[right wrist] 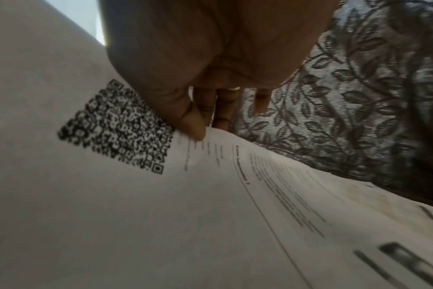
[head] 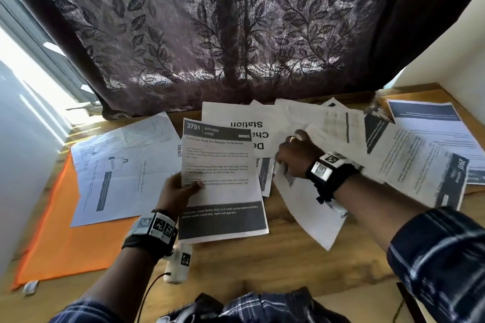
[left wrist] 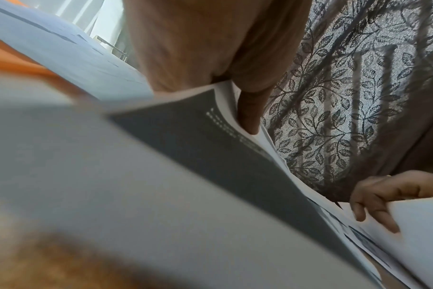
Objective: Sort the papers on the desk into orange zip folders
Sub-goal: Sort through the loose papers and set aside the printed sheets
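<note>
A dark leaf-patterned curtain [head: 210, 29] is hanging behind a wooden desk [head: 275, 265] that is carrying everything else. An orange zip folder [head: 60, 231] is lying flat at the desk's left side, its long axis running away from the person, partly covered by a white sheet with a product diagram [head: 118, 168] and the sideways word "blinkit". Loose papers [head: 409, 144] are fanning across the far and right parts of the desk, overlapping one another; one large sheet [head: 236, 123] is lying upside down to the person, showing bold letters ending in "Station".

The kitchen sheet [head: 220, 178] is standing out in the middle, portrait-wise, top edge pointing away from the person. Its dark header is reading "3791 | KITCHEN", with the title "Refill Dish Soap into Multiple Pump Bottles" below and a dark band across its foot. The left hand [head: 175, 191] is pinching this sheet at its left edge, thumb on top and fingers beneath.

The right hand [head: 296, 155] is gripping a white page with a QR code [right wrist: 116, 127], thumb pressing its printed face and fingers curling behind, lifting it off the pile just right of the kitchen sheet.
</note>
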